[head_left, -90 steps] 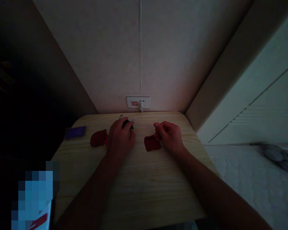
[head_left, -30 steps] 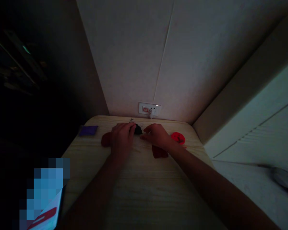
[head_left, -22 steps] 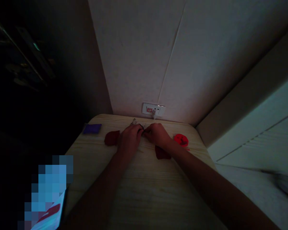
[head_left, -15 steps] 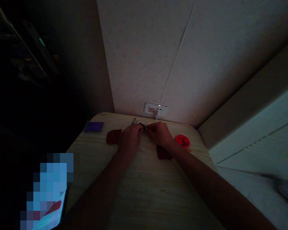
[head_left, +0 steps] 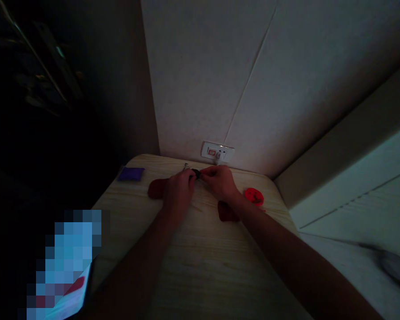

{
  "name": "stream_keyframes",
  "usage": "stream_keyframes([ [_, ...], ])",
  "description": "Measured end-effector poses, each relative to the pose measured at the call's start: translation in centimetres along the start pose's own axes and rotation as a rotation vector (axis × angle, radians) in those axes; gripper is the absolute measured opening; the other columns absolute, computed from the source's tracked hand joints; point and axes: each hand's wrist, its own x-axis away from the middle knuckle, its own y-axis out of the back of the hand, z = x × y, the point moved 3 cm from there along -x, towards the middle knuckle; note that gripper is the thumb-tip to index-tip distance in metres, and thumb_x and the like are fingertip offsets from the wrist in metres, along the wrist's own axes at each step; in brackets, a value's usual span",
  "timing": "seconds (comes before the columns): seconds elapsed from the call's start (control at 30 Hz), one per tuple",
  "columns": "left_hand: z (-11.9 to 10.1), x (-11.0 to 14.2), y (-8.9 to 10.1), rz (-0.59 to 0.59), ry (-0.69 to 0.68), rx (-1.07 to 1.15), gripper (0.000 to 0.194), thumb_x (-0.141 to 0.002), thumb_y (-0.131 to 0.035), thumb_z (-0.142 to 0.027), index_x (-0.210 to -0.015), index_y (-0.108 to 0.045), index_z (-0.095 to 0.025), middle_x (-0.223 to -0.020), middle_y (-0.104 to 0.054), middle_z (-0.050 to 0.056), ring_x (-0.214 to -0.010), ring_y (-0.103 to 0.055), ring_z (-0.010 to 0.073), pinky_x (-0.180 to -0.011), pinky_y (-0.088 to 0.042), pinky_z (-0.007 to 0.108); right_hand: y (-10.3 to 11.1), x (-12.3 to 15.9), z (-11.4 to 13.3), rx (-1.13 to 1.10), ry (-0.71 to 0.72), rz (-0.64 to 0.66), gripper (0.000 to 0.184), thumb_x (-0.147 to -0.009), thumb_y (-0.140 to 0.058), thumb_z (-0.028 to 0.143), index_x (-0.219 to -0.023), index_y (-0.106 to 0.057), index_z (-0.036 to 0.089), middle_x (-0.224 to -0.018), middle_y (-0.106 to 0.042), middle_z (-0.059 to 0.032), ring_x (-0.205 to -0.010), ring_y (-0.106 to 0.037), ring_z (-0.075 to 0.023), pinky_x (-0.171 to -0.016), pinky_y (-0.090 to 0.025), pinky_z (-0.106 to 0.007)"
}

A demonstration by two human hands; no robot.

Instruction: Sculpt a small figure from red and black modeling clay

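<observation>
Watching remotely, I have my left hand and right hand pinching one black lump between their fingers, two dark red pieces flanking it, one purple packet farther left, one red disc, its marks unreadable, right of it.

dim light leaves the left side nearly black. a pale wall with a white socket plate stands behind the wood-grain tabletop; at right, a pale grooved panel meets a light, blurred surface.
</observation>
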Motion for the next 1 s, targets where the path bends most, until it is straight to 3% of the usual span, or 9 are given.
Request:
stream_keyframes([
  [0.2,-0.1,0.0,-0.2,0.008,-0.012,-0.018,0.017,-0.097,-0.059,-0.016,-0.103,-0.075,-0.018,-0.103,-0.081,0.011,-0.093,-0.074,0.0292,-0.083,-0.052,0.038,0.3,0.3,0.7,0.108,0.037,-0.043,0.015,-0.082,-0.071,0.016,-0.088,-0.085,0.014,-0.078,-0.082,-0.0060,-0.068,-0.074,-0.0184,-0.062,-0.051,-0.024],
  [0.43,-0.1,-0.1,-0.3,0.000,-0.007,-0.013,0.017,-0.097,-0.060,-0.016,-0.101,-0.076,-0.017,-0.103,-0.081,0.012,-0.094,-0.075,0.0305,-0.084,-0.052,0.039,1.0,0.4,1.6,0.320,0.156,-0.079,0.018,-0.081,-0.068,0.012,-0.089,-0.083,0.013,-0.084,-0.082,-0.0112,-0.076,-0.074,-0.0240,-0.073,-0.051,-0.031],
  [0.67,0.0,-0.2,-0.4,0.001,0.019,-0.009,0.016,-0.096,-0.061,-0.015,-0.100,-0.076,-0.018,-0.100,-0.080,0.012,-0.092,-0.074,0.0296,-0.084,-0.053,0.039,5.7,0.0,1.1,0.400,0.164,-0.305,0.030,-0.090,-0.054,0.011,-0.102,-0.081,0.010,-0.104,-0.080,-0.0198,-0.093,-0.074,-0.0300,-0.090,-0.052,-0.041],
  [0.8,0.1,-0.1,-0.4,-0.007,0.017,0.001,0.016,-0.096,-0.062,-0.015,-0.101,-0.076,-0.019,-0.102,-0.080,0.011,-0.094,-0.074,0.0280,-0.087,-0.054,0.039,8.2,1.8,0.9,0.236,0.166,-0.435,0.027,-0.094,-0.058,0.026,-0.104,-0.080,0.013,-0.101,-0.081,-0.0158,-0.089,-0.075,-0.0281,-0.084,-0.055,-0.040],
  [0.87,0.0,-0.1,-0.4,0.000,0.008,0.003,0.016,-0.096,-0.061,-0.015,-0.101,-0.076,-0.019,-0.103,-0.080,0.011,-0.095,-0.074,0.0274,-0.089,-0.054,0.039,8.4,3.4,0.6,0.032,0.162,-0.408,0.027,-0.095,-0.061,0.036,-0.098,-0.079,0.016,-0.090,-0.081,-0.0117,-0.077,-0.074,-0.0248,-0.073,-0.056,-0.036],
  [1.0,-0.2,0.0,-0.5,-0.016,-0.051,0.014,0.015,-0.097,-0.061,-0.015,-0.100,-0.076,-0.018,-0.107,-0.079,0.010,-0.098,-0.072,0.0258,-0.092,-0.054,0.039,7.7,6.6,-0.3,-0.171,0.067,-0.292,0.032,-0.092,-0.067,0.046,-0.085,-0.075,0.016,-0.073,-0.076,-0.0071,-0.061,-0.067,-0.0186,-0.060,-0.052,-0.030],
])
